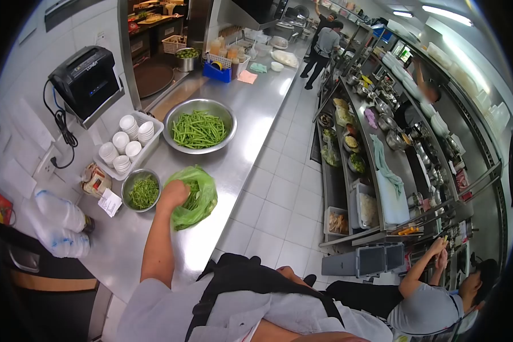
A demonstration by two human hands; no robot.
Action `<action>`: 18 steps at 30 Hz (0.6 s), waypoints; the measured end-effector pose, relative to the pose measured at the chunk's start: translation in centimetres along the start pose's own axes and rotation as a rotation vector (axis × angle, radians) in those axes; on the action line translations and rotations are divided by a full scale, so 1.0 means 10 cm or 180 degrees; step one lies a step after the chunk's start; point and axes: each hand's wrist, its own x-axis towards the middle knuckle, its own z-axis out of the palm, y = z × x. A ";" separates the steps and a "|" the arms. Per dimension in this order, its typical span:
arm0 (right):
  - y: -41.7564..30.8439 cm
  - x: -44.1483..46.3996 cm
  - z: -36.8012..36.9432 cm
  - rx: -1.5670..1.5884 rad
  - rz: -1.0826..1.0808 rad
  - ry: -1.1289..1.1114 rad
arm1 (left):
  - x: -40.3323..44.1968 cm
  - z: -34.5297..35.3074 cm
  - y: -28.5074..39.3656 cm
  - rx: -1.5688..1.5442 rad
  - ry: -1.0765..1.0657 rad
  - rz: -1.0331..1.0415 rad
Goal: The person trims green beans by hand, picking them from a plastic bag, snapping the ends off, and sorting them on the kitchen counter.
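Observation:
My left hand (175,192) is at the mouth of a green plastic bag (205,206). Its fingers look curled down among the green beans (191,196) inside, and what they grip is hidden. Left of the bag, close to my wrist, stands a small metal bowl (157,181) of thin cut green pieces (144,192). Beyond the bag, a large steel bowl (232,132) holds a heap of long green beans (198,129). My right hand (290,275) is down by my black apron, mostly hidden, with its fingers not showing.
Against the wall, a white basket (157,137) holds stacked white cups, below a black printer (85,82). Sauce bottles and a blue box (216,72) stand farther along the steel counter (256,122). Across the tiled aisle, a co-worker (424,302) works near grey bins (353,264).

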 end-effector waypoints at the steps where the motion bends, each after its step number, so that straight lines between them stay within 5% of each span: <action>1: -0.01 0.01 -0.01 0.0160 0.0000 -0.0046 | 0.03 -0.04 -0.02 -0.0071 -0.0004 0.0056; 7: -0.16 0.07 -0.01 0.0720 -0.0074 -0.0017 | -0.12 -0.15 -0.29 -0.0031 -0.0385 -0.0027; 10: -0.35 0.33 -0.01 0.0126 -0.0193 0.0014 | -0.42 -0.13 -0.43 -0.0337 0.0054 0.0081; 12: -0.61 0.58 0.06 -0.0776 -0.1446 0.0650 | -0.58 0.06 -0.65 -0.1155 0.0172 -0.0094; 15: -2.16 -0.10 0.01 0.0131 -0.1271 -0.0895 | -0.93 0.09 -0.58 -0.3353 -0.0103 -0.0708; 16: -2.61 -0.27 0.04 0.0372 -0.1752 -0.1407 | -1.05 0.08 -0.48 -0.4231 -0.0281 -0.0989; 18: -3.57 -0.86 0.07 0.0159 -0.2096 -0.1876 | -1.18 0.18 -0.40 -0.4639 -0.0262 -0.0904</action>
